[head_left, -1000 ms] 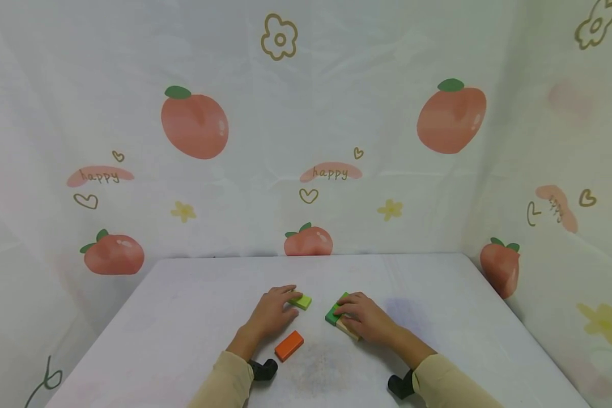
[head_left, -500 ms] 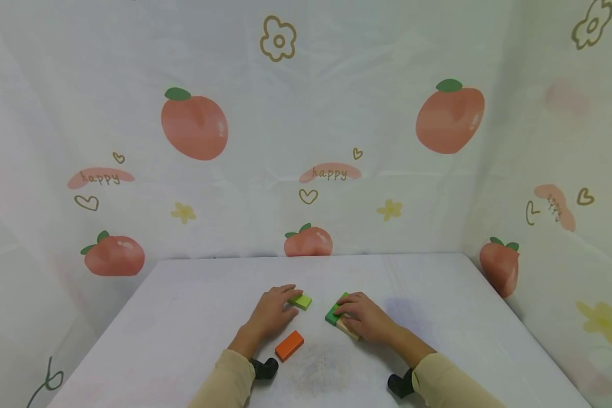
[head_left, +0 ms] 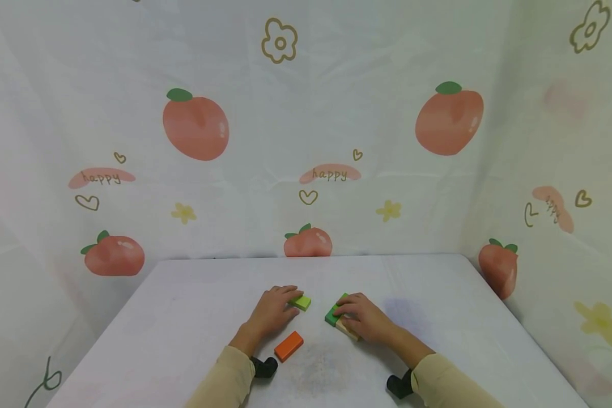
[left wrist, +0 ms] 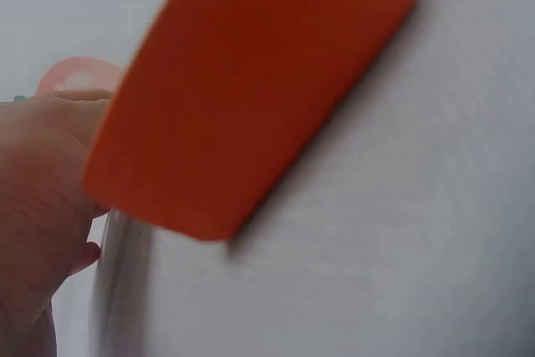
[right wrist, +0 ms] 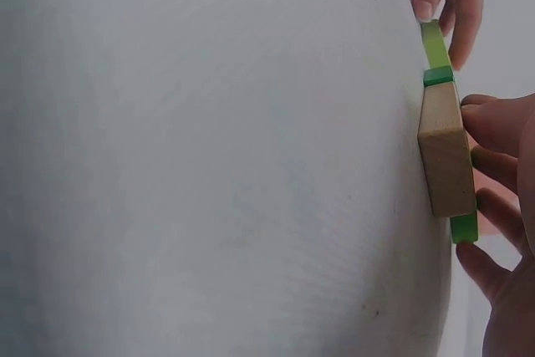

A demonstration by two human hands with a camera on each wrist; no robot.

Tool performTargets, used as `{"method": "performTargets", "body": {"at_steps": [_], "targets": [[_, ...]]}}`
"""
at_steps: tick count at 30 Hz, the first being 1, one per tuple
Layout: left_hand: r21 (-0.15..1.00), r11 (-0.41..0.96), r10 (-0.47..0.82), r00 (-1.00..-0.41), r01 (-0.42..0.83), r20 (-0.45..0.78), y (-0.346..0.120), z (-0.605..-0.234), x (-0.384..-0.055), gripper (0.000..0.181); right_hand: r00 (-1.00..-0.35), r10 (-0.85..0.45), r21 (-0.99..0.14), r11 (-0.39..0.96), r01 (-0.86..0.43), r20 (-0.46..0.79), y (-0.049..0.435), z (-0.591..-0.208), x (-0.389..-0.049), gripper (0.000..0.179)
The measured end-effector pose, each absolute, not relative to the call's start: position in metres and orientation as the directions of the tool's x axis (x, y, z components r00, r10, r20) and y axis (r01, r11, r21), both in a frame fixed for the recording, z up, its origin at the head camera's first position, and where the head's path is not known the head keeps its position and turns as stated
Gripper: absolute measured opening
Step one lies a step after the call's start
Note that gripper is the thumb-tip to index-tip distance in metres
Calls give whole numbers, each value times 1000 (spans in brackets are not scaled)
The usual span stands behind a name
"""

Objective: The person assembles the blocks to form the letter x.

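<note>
Pinching the lime block (head_left: 303, 303) on the tabletop (head_left: 209, 294) with our left hand (head_left: 272, 310), we grip the green block (head_left: 330, 318) and wooden block (right wrist: 447, 169) in our right hand (head_left: 366, 318). All look light, stiff and smooth, best held by opposite sides. Nearer us lies the orange block (head_left: 288, 347), unheld.

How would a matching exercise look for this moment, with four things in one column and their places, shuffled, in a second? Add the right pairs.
Things
1. Lime block
2. Orange block
3. Plain wooden block
4. Black wrist pieces

Places
A. Beside the green block, at the right hand
B. Next to the ends of the beige sleeves
C. At the left hand
D. On the white table, apart from both hands

Pairs: 1-C, 2-D, 3-A, 4-B
</note>
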State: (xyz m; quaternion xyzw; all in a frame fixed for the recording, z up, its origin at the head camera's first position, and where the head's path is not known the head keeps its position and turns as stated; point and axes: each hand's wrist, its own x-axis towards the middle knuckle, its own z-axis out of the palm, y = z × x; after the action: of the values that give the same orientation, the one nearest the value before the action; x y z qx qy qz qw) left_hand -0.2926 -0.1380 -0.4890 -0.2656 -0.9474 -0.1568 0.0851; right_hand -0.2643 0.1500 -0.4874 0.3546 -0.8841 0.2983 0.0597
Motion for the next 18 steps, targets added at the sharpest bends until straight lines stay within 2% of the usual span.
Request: {"method": "performTargets", "body": {"at_steps": [18], "targets": [[172, 815, 497, -820, 554, 284, -138, -494, -301, 37, -730, -601, -482, 559, -675, 326, 151, -486, -263, 21]]}}
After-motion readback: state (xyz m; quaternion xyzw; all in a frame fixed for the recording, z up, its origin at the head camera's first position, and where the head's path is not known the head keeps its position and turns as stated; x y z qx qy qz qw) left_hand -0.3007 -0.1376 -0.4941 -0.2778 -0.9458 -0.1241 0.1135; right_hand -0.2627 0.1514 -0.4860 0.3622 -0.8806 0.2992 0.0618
